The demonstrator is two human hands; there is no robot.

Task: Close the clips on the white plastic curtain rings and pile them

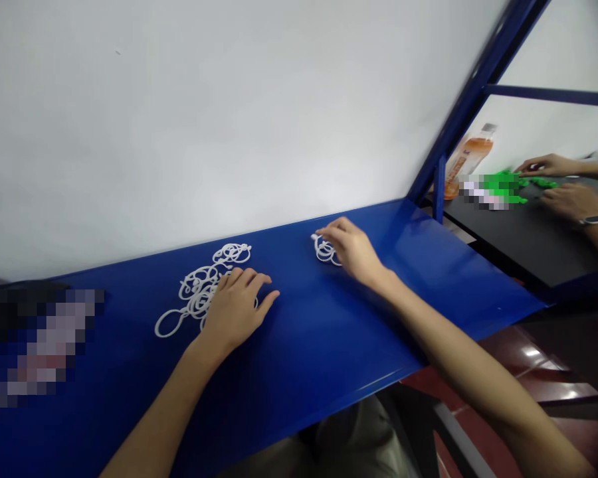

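Several white looped rings [195, 287], thin and tangled together, lie in a heap on the blue table [299, 358]. My left hand [236, 305] rests over the right side of this heap, palm down with fingers apart, and covers part of it. Farther right, a smaller group of white rings [323, 249] lies on the table near the wall. My right hand [351, 249] is at this group with its fingers bent together over the rings. The fingertips are partly hidden, and a small white end shows beside them.
A white wall [229, 133] stands behind the table. At far left lie a dark bag [24, 302] and a blurred-out packet [54, 352]. Beyond a blue metal frame [438, 186], another person's hands [573, 199] handle green pieces [503, 182] beside an orange drink bottle [471, 159].
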